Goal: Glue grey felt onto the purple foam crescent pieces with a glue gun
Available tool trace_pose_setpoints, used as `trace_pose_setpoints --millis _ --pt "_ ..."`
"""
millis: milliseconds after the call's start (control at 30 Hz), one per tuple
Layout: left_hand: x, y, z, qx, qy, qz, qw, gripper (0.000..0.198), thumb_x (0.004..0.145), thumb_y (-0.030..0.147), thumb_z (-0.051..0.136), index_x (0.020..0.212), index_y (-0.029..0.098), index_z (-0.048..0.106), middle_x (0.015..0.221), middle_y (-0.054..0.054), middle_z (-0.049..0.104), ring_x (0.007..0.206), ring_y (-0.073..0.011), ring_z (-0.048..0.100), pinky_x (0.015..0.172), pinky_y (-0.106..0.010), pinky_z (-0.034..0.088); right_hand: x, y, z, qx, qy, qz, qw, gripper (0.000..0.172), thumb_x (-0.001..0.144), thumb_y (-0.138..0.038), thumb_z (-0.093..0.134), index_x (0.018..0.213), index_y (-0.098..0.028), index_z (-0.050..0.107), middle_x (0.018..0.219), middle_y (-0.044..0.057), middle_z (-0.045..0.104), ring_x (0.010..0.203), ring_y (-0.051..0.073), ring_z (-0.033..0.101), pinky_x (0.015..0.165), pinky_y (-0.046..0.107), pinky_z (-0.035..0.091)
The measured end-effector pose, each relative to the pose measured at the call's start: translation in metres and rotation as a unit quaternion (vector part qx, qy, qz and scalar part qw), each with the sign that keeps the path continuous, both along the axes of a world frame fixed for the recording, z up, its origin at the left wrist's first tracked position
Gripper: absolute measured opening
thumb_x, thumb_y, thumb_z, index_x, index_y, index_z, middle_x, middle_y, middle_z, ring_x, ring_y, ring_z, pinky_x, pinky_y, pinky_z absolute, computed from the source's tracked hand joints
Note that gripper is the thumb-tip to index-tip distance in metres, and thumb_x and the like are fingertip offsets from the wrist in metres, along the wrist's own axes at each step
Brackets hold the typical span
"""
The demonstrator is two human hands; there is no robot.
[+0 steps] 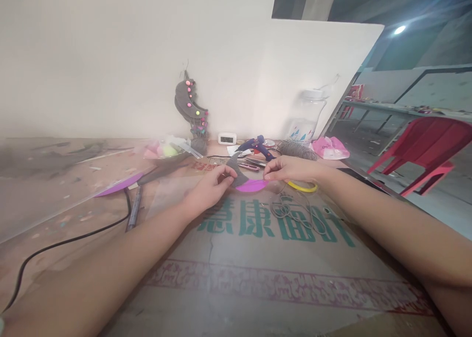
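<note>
My left hand [216, 185] is closed in a pinch on the lower part of a grey felt crescent [236, 167], whose pointed tip rises above the fingers. Just beneath the crescent shows a curved purple piece [252, 185]. My right hand [285, 169] has its thumb and fingertips pressed together by the right end of the purple piece; what sits in that pinch is too small to make out. Below it, loose grey yarn [291, 214] lies in loops beside a yellow ring [303, 186] that is partly behind my right wrist.
Behind my hands lie a blue glue gun [258, 145], a pink-handled cutter [249, 167], a ball of grey yarn [298, 149] and a white clock [227, 138]. A clear bottle [308, 115] stands at right. A black cord [66, 241] crosses the left side. A decorated grey crescent [190, 101] hangs on the wall.
</note>
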State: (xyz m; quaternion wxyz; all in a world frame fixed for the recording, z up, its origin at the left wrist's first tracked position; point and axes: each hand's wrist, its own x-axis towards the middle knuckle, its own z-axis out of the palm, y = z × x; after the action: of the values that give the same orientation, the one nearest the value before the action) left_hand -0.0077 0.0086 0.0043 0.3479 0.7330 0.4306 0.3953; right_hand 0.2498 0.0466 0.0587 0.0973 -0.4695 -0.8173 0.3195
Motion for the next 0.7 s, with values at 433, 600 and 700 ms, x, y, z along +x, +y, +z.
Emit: trace_pose_setpoints --millis 433,600,700 --pt "-0.001 0.003 0.002 0.010 0.001 -0.014 1.000 0.016 0.083 0.033 0.048 0.090 0.022 0.056 0.073 0.002 0.050 0.058 -0.0111 0.041 0.053 -0.022 0.032 -0.003 -0.003 0.002 -0.003 0.047 -0.047 0.998 0.030 0.074 -0.046 0.062 0.080 -0.018 0.069 0.078 0.001 0.061 0.062 0.011 0.046 0.054 0.024 0.031" --pt "0.000 0.003 0.000 -0.001 -0.009 -0.031 0.999 0.016 0.083 0.033 0.049 0.090 0.021 0.056 0.075 0.002 0.051 0.060 -0.0114 0.042 0.055 -0.023 0.032 -0.006 0.000 -0.006 0.028 0.076 -0.097 0.992 0.034 0.073 -0.048 0.063 0.080 -0.015 0.068 0.078 0.002 0.057 0.057 0.009 0.040 0.048 0.023 0.026" --pt "0.000 0.003 -0.001 -0.007 -0.013 -0.039 0.999 0.016 0.083 0.034 0.050 0.090 0.021 0.056 0.074 0.002 0.051 0.059 -0.0113 0.041 0.054 -0.023 0.031 -0.010 0.000 -0.011 0.067 0.116 -0.094 0.987 0.031 0.074 -0.045 0.062 0.079 -0.014 0.068 0.081 0.004 0.060 0.069 0.013 0.049 0.058 0.024 0.035"
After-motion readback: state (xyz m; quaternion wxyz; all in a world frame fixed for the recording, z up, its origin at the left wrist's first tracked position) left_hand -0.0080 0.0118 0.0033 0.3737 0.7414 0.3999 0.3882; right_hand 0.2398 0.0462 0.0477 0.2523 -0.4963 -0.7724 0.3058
